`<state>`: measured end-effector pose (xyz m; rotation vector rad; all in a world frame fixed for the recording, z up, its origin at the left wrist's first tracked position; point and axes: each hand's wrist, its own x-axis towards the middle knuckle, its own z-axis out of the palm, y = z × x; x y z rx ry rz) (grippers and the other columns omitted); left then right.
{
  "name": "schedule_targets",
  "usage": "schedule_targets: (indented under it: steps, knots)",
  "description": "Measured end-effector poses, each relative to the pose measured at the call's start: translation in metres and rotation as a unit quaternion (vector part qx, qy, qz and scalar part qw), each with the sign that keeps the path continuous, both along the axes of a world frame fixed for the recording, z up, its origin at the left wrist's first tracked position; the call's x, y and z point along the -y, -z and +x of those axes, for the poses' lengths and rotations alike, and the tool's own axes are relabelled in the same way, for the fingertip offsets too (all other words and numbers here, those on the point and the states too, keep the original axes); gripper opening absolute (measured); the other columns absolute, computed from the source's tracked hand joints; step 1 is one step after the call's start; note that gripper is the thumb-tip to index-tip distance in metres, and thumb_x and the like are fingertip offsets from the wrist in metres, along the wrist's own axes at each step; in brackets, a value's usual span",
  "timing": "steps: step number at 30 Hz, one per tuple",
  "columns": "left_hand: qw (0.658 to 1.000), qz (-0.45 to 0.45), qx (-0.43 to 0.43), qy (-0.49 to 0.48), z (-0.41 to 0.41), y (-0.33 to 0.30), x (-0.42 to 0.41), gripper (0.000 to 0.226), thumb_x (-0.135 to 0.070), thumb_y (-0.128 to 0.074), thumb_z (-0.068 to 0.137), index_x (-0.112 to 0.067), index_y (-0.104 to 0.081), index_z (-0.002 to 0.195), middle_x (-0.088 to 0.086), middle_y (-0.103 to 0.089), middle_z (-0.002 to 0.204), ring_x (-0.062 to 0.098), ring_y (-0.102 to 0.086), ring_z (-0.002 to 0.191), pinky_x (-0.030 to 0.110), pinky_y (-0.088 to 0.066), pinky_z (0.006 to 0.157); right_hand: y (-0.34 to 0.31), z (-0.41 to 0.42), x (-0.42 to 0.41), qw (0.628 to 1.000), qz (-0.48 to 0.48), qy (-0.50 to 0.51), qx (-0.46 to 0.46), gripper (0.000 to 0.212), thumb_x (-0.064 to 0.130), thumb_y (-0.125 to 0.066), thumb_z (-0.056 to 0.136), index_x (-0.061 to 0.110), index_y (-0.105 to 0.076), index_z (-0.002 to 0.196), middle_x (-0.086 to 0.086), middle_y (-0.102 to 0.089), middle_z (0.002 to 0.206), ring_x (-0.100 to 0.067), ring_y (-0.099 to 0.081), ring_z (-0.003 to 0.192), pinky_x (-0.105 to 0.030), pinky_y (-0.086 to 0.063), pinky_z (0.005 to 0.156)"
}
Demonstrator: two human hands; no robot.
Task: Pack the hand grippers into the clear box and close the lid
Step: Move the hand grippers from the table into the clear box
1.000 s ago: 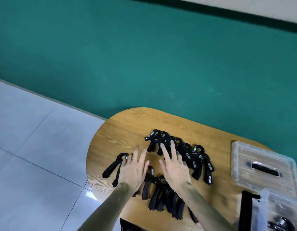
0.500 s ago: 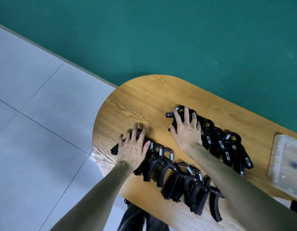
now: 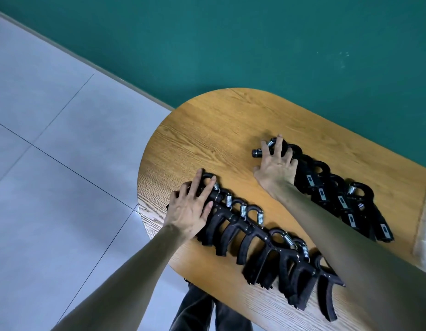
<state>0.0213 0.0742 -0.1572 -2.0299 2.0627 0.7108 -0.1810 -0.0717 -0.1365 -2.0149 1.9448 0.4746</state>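
Note:
Two rows of several black hand grippers with steel springs lie on the wooden table [image 3: 207,130]. The near row [image 3: 262,244] runs from the left edge toward the lower right. The far row [image 3: 336,194] runs behind my right forearm. My left hand [image 3: 190,209] lies flat, fingers spread, on the leftmost gripper of the near row. My right hand [image 3: 276,166] rests with spread fingers on the leftmost gripper of the far row. A sliver of the clear lid [image 3: 425,225] shows at the right edge; the box itself is out of view.
The table's rounded left end [image 3: 145,177] drops off to grey floor tiles [image 3: 52,163]. A green wall [image 3: 255,44] stands behind the table. My dark trouser legs [image 3: 200,311] show below the near edge.
The view has swung down and left, pushing the clear box off the right edge. Both hands spread apart: left onto the near row's end, right onto the far row's end.

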Motion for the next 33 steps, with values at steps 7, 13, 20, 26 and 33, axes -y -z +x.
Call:
schedule_targets:
  steps: [7,13,20,26,33]
  knots:
    - [0.999,0.011,0.035,0.038,0.002,-0.003,0.01,0.07,-0.04,-0.025,0.106,-0.034,0.027,0.153,0.01,0.028,0.164,0.028,-0.035,0.128,0.049,-0.036,0.106,-0.001,-0.003,-0.01,0.997,-0.062,-0.039,-0.014,0.082,0.041,-0.063,0.091,0.027,-0.015,0.157,-0.014,0.004,0.167,-0.04,-0.038,0.13,-0.047,-0.039,0.098]
    - [0.999,0.022,0.035,0.003,-0.004,-0.02,0.009,0.075,-0.037,-0.029,0.106,-0.031,0.029,0.152,0.012,0.031,0.162,0.028,-0.034,0.129,0.053,-0.032,0.112,-0.025,-0.008,-0.037,0.995,-0.066,-0.066,-0.024,0.08,0.039,-0.055,0.094,0.024,-0.01,0.159,-0.013,0.007,0.167,-0.039,-0.033,0.136,-0.048,-0.038,0.102]
    - [0.997,-0.04,0.052,-0.035,-0.027,-0.076,0.018,0.074,-0.041,-0.027,0.105,-0.028,0.027,0.155,0.017,0.024,0.164,0.029,-0.038,0.119,0.051,-0.038,0.102,-0.082,-0.02,-0.082,0.995,-0.089,-0.038,-0.013,0.081,0.032,-0.056,0.091,0.021,-0.014,0.159,-0.012,0.007,0.167,-0.042,-0.034,0.136,-0.052,-0.039,0.102]
    - [0.995,-0.078,0.054,-0.022,-0.068,-0.127,0.025,0.071,-0.04,-0.03,0.106,-0.027,0.018,0.157,0.017,0.017,0.166,0.026,-0.038,0.113,0.042,-0.039,0.092,-0.127,-0.044,-0.12,0.991,-0.137,-0.003,0.011,0.083,0.028,-0.065,0.081,0.02,-0.03,0.156,-0.012,-0.011,0.167,-0.044,-0.044,0.125,-0.054,-0.044,0.092]
    - [0.991,-0.12,0.045,0.025,-0.145,-0.167,0.001,0.072,-0.04,-0.032,0.106,-0.025,0.014,0.159,0.018,0.017,0.166,0.03,-0.039,0.114,0.045,-0.039,0.092,-0.166,-0.092,-0.163,0.98,-0.187,0.057,0.039,0.084,0.025,-0.071,0.076,0.019,-0.037,0.153,-0.011,-0.02,0.165,-0.044,-0.047,0.121,-0.053,-0.046,0.086]
